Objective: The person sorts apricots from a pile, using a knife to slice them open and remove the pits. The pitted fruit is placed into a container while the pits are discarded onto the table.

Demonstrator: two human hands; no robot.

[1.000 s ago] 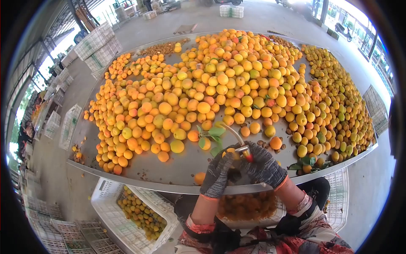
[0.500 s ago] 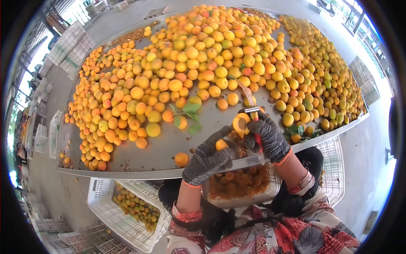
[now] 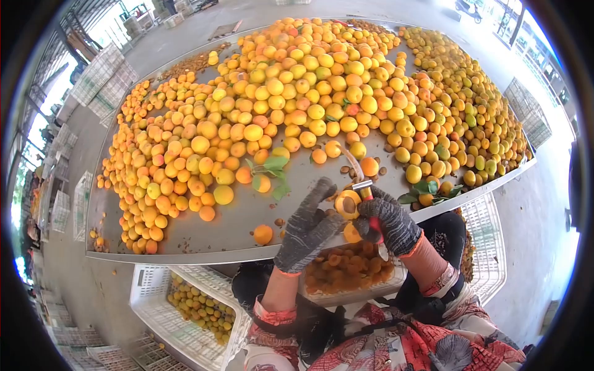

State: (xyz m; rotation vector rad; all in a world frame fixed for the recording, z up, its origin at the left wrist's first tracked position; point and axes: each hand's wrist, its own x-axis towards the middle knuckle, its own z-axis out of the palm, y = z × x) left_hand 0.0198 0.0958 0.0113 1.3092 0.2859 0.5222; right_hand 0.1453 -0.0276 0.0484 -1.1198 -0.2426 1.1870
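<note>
My right hand [image 3: 388, 224], in a dark knit glove, is shut on a red-handled knife [image 3: 365, 193] whose curved blade points up over the table. An opened apricot half [image 3: 346, 203] with its pit showing sits against the knife, at my right thumb. My left hand [image 3: 306, 227], also gloved, has its fingers spread and touches that half from the left. A second apricot half [image 3: 352, 234] is just below, between my two hands, above a white crate of cut halves [image 3: 346, 272].
A big metal table [image 3: 185, 252] holds a heap of whole apricots [image 3: 297, 93], a leafy twig [image 3: 273, 168], one loose apricot [image 3: 263, 234] and some pits [image 3: 345, 168]. A white crate of apricots [image 3: 185, 303] stands lower left, an empty crate [image 3: 486, 241] at right.
My left hand has opened and let go of its apricot half, which is now lower between my hands. The knife with the other half came down closer to me. The view shifted slightly.
</note>
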